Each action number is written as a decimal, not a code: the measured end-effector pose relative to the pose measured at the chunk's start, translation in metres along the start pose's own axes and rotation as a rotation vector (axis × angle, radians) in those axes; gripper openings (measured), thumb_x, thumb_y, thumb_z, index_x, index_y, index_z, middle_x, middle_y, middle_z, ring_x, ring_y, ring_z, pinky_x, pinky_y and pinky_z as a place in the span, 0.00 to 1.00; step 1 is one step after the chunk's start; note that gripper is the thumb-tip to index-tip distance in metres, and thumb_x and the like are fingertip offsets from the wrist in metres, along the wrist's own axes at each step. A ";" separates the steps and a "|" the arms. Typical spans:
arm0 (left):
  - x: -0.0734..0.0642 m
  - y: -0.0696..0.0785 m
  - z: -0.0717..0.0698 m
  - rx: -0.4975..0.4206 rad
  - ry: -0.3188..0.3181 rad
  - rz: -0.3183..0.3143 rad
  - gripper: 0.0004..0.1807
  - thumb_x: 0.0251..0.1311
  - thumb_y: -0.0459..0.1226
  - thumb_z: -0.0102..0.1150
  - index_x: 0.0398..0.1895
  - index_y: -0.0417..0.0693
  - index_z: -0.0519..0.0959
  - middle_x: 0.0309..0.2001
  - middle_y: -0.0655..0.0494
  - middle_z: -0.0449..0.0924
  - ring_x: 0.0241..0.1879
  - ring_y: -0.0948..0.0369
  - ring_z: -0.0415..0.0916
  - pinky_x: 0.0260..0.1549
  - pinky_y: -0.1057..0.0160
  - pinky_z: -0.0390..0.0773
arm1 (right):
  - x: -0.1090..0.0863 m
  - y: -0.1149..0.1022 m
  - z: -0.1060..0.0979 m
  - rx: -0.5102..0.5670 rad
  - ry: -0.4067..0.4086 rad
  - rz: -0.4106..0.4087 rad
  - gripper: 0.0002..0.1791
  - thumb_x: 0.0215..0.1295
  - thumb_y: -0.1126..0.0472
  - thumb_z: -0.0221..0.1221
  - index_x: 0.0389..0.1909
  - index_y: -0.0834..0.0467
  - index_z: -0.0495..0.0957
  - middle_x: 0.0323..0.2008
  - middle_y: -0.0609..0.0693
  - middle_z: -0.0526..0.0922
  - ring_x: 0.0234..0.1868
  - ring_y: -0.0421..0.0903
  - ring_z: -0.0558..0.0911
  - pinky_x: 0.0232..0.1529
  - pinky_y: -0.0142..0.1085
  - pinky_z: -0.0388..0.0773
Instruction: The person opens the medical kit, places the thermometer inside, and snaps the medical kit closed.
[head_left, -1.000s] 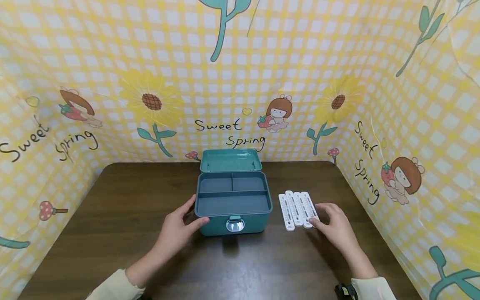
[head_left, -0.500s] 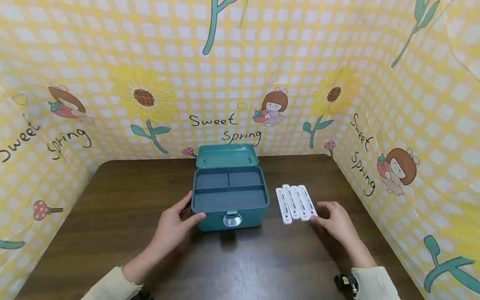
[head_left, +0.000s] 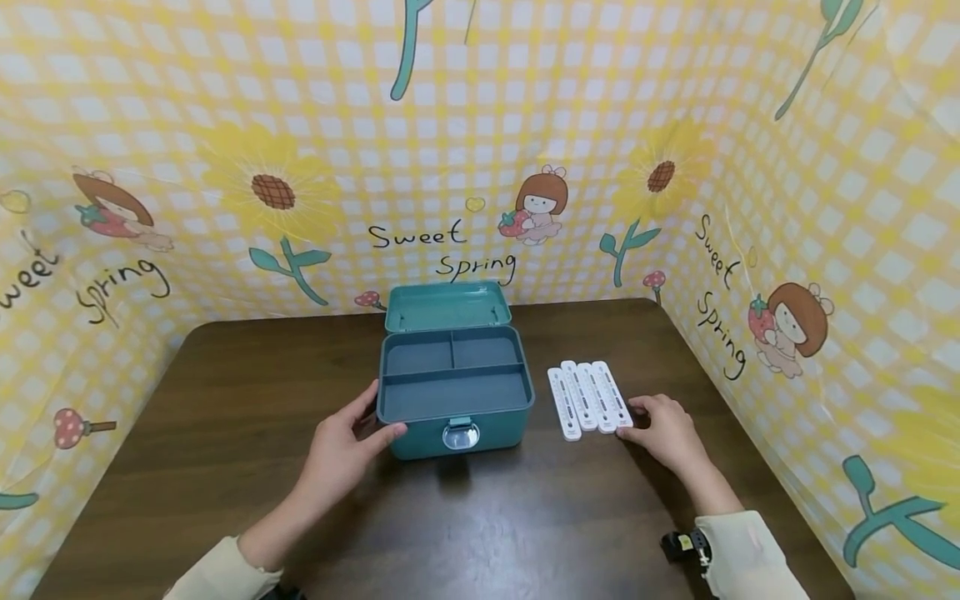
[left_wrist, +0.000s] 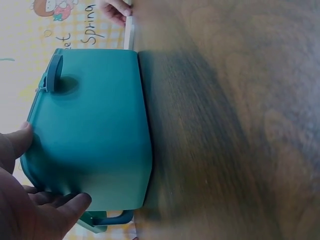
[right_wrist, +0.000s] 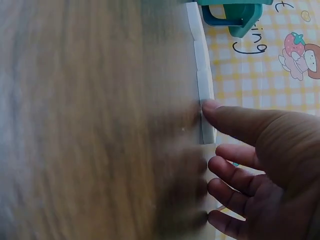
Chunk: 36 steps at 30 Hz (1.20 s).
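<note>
A teal storage box (head_left: 455, 437) stands on the wooden table with its lid (head_left: 448, 307) tipped back. Inside sits a grey-blue divided tray (head_left: 450, 395) with three compartments. My left hand (head_left: 337, 454) rests against the front left corner, thumb on the front and fingers along the left side. Right of the box, several slim white strips (head_left: 587, 397) lie side by side; printed scales make them look like thermometers. My right hand (head_left: 671, 437) is beside the rightmost strip, its thumb touching the near end. In the right wrist view, the other fingertips (right_wrist: 215, 186) hang loosely curved past the strips.
The box's clear front latch (head_left: 461, 435) hangs down. Behind the brown table (head_left: 247, 400) rises a yellow checked cloth (head_left: 435, 167), which also covers both sides. A black strap with a small device (head_left: 686, 546) is on the right wrist.
The head view has shifted slightly, so the whole scene sits a little higher and further left. My left hand stays at the box corner, and my right hand stays by the strips.
</note>
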<state>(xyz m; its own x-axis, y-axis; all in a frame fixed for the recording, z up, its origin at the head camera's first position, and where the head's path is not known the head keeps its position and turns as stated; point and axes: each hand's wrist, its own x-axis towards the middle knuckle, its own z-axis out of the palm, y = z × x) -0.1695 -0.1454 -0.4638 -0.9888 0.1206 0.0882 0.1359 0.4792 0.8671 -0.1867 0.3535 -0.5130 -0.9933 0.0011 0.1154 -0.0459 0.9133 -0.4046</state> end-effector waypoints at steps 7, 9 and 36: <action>0.004 0.005 -0.005 0.009 0.003 0.006 0.51 0.58 0.59 0.69 0.80 0.50 0.59 0.74 0.43 0.66 0.64 0.49 0.77 0.54 0.53 0.81 | 0.008 -0.006 -0.007 -0.035 0.003 0.027 0.23 0.54 0.49 0.76 0.44 0.62 0.85 0.40 0.56 0.84 0.46 0.59 0.80 0.49 0.58 0.72; 0.004 0.005 -0.006 0.003 0.000 0.002 0.51 0.59 0.59 0.70 0.80 0.50 0.59 0.75 0.44 0.66 0.65 0.49 0.77 0.54 0.54 0.81 | 0.008 -0.008 -0.008 -0.043 -0.002 0.044 0.21 0.55 0.49 0.75 0.41 0.61 0.85 0.37 0.55 0.83 0.44 0.58 0.80 0.47 0.57 0.72; -0.002 0.003 0.000 -0.046 -0.012 -0.091 0.53 0.56 0.60 0.71 0.80 0.51 0.60 0.74 0.43 0.67 0.66 0.48 0.76 0.56 0.51 0.81 | -0.010 0.000 0.009 0.225 0.191 0.330 0.18 0.59 0.55 0.71 0.43 0.65 0.85 0.36 0.57 0.85 0.36 0.52 0.80 0.35 0.38 0.74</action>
<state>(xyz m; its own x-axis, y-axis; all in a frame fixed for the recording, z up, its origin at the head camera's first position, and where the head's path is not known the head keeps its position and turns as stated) -0.1674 -0.1442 -0.4618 -0.9960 0.0889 0.0020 0.0418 0.4479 0.8931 -0.1776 0.3496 -0.5227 -0.9224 0.3719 0.1040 0.2273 0.7405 -0.6325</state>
